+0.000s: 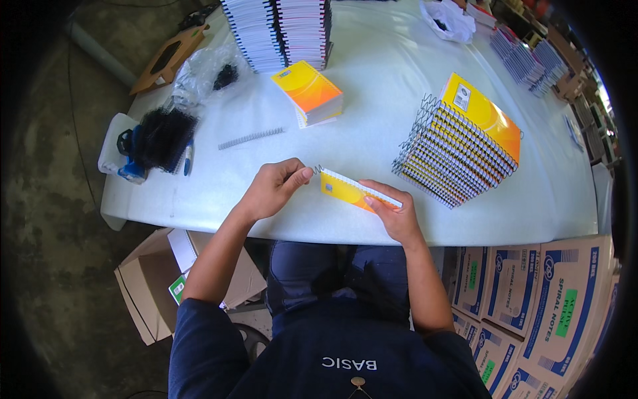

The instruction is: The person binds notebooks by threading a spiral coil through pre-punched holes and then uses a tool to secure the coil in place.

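My right hand [393, 216] grips a small yellow-and-orange notebook [345, 191] near the table's front edge, its row of punched holes facing up. Thumb and fingers of my left hand [276, 188] pinch a dark spiral wire coil [318, 169] at the notebook's left corner. How far the coil runs into the holes is too small to tell. Behind my left hand a loose wire coil [251, 138] lies on the table. Farther back sits a short stack of yellow-and-orange notebooks [309, 90] with no coil visible.
A tall pile of spiral-bound notebooks [458, 143] stands at right. White page stacks [252, 33] rise at the back. On the left are a tangle of black coils [163, 136], a white container [113, 143] and a plastic bag [203, 76]. Cartons [512, 286] flank the table's front edge [332, 233].
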Tool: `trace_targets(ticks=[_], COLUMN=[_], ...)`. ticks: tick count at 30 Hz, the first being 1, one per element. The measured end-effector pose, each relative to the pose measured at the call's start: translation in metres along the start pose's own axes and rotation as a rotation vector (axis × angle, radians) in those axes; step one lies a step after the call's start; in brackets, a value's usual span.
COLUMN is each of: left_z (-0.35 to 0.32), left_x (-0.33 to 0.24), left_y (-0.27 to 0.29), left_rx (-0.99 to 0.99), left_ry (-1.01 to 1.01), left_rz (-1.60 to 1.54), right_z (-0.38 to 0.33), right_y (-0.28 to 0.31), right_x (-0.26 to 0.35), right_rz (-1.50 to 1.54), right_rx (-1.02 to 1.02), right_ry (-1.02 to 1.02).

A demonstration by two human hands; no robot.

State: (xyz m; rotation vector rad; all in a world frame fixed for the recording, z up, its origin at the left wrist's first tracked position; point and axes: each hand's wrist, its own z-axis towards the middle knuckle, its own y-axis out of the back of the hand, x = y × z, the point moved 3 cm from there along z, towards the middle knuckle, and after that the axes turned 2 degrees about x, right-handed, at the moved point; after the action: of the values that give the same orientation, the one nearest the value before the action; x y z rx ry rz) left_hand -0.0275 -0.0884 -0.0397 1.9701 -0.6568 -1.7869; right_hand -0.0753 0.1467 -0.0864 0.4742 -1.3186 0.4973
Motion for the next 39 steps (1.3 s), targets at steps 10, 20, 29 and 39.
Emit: trace_targets(ticks=[10,20,29,39], left_z=[0.0,0.01,0.009,-0.007], left_x=[-0.008,0.0,-0.053,-0.069], left_y=[0.007,0.001,0.012,-0.014], left_rx=[0.033,0.053,0.167,-0.352], left_ry=[-0.043,-0.078,-0.32,-0.555], left_rz=[0.04,-0.192,0.596,0.883], right_z=[-0.001,-0.001,-0.003,-0.015], right_y=[0.001,0.0,0.002,-0.011], right_x=[-0.005,-0.004,-0.01,0.009], right_rz=[0.023,0.045,0.009,-0.204], right_rx=[-0.015,0.037,0.006,-0.042], right_ry=[-0.001,-0.016,-0.077,0.167])
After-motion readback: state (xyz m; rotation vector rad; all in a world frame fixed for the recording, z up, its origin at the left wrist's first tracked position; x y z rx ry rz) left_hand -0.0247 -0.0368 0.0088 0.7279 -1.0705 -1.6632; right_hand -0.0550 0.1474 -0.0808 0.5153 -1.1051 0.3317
